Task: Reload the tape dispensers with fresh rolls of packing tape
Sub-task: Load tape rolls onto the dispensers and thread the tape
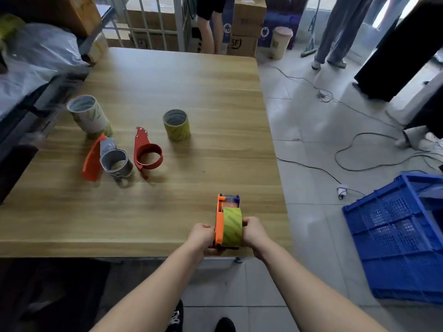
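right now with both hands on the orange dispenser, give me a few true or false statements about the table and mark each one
1. Both hands, left hand and right hand, grip the orange plastic dispenser that carries a green striped tape roll. True.
2. The red plastic dispenser lying on the wooden table already holds a roll. False: its ring is empty.
3. A stack of green tape rolls stands upright beyond the red dispenser. True.
4. The blue plastic crate sits on the table. False: it is on the floor to the right.
5. The held dispenser is at the table's far edge. False: it is at the near edge.
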The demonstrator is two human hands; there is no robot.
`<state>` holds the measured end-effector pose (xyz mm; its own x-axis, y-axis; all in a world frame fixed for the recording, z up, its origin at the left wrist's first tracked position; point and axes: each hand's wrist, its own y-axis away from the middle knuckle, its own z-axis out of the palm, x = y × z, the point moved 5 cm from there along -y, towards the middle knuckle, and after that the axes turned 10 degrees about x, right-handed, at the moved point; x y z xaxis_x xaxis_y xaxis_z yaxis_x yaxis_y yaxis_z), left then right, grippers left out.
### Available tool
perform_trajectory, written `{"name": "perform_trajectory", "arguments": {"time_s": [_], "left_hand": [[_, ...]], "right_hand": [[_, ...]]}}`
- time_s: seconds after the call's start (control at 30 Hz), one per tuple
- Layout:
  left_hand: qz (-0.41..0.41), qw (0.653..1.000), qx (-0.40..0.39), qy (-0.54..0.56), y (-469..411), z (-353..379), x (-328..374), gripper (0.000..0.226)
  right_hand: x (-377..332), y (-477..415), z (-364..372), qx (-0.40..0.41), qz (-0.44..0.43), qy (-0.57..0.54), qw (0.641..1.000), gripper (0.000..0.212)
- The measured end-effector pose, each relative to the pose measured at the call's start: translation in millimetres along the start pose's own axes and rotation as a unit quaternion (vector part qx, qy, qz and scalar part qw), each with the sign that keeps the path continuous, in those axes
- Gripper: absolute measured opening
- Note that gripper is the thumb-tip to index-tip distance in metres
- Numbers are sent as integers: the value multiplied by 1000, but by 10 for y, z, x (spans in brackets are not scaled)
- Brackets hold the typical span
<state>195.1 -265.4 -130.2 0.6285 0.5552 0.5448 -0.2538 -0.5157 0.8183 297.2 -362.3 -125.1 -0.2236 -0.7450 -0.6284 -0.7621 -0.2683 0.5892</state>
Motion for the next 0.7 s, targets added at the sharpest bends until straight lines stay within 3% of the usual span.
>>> {"name": "perform_trajectory", "arguments": {"time_s": [0.1,0.23,0.47,0.6,0.67,0.7], "left_hand": [[-6,1000,-4,-30,-65,26,-73,18],[-16,998,-7,-65,-171,31,-164,11],[13,979,-33,-201,-235,16,-188,11],[108,917,23,-384,-208,-67,-93,31],[159,878,78,-444,-202,-108,-31,29],[174,875,93,-442,-204,-117,-16,24]], "right_hand": [[95,-66,59,9,-1,45,999,5],[158,-100,99,17,-14,87,996,12],[133,-133,71,49,-33,131,990,5],[155,-138,68,71,-32,176,981,8],[170,-143,62,73,-28,188,979,14],[175,-144,56,76,-30,196,977,14]]}}
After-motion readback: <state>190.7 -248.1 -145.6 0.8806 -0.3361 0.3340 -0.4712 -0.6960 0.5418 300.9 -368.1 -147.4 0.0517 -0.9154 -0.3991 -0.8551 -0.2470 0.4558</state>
